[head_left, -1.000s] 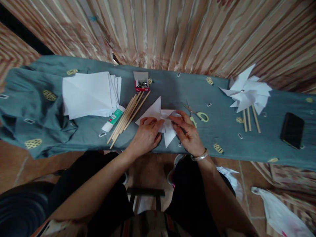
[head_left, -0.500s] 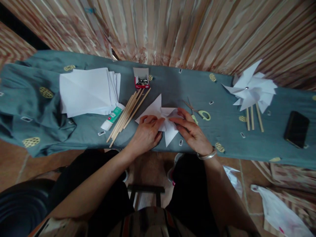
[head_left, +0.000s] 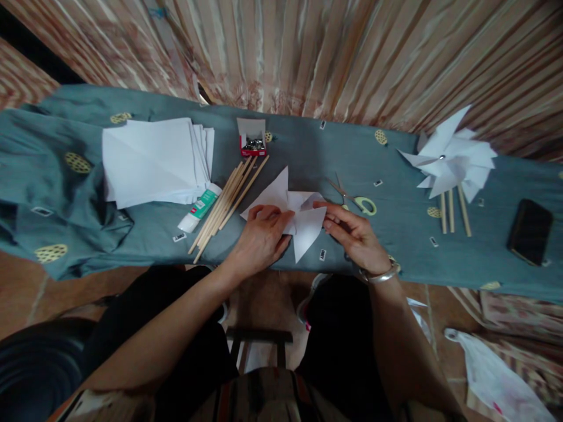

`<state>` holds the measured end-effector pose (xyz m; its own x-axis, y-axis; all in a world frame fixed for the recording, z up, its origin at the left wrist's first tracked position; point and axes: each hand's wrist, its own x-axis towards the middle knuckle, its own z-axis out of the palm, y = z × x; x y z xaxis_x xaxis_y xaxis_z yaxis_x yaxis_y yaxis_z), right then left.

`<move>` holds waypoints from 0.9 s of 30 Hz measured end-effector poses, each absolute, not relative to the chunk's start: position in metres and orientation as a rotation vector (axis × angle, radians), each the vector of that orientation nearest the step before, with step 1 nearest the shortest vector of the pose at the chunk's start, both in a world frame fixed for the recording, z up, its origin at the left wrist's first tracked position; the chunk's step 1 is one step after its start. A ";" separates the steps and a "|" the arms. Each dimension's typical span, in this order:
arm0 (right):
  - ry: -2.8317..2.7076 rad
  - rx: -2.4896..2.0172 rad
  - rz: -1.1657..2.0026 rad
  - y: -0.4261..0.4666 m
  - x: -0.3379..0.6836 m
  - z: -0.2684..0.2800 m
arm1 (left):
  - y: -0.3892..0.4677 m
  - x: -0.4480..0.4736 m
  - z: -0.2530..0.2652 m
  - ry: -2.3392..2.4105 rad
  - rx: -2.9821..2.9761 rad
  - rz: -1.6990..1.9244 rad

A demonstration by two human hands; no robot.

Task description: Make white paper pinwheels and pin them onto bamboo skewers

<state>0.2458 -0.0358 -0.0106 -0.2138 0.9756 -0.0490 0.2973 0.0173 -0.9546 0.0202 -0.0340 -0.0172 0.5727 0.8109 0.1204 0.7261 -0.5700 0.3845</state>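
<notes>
A white paper pinwheel point(head_left: 307, 230), its corners folded inward, lies on the cloth in front of me. My left hand point(head_left: 263, 237) is closed on its left and middle part, thumb and fingers pressing near the centre. At the right-hand blade, my right hand point(head_left: 352, 234) has its fingers bent together around the tip; the exact contact is partly hidden. Just beyond that hand lie scissors point(head_left: 365, 205) with pale green handles. Wooden sticks point(head_left: 226, 205) and a green-and-white glue tube point(head_left: 200, 208) rest left of the pinwheel.
An open red-and-white box of metal pins point(head_left: 253, 144) stands behind the sticks. Stacked white paper point(head_left: 149, 161) lies at the left. Finished pinwheels point(head_left: 457, 155) on sticks and a black phone point(head_left: 529, 231) are at the right. A curtain point(head_left: 308, 58) hangs along the table's far edge.
My right hand has drawn back right from the pinwheel's centre to its right edge, and the right blade now shows flatter and more spread. My left hand stays in place.
</notes>
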 end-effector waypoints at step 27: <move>-1.976 -1.335 0.863 -0.034 0.221 -0.002 | -0.038 0.022 -0.022 1.185 2.657 0.429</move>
<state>0.2214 -0.0343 -0.0024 -0.3169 0.9412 0.1169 0.5536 0.2837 -0.7830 0.0218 -0.0376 -0.0217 0.6363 0.7500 0.1806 0.6919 -0.6583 0.2965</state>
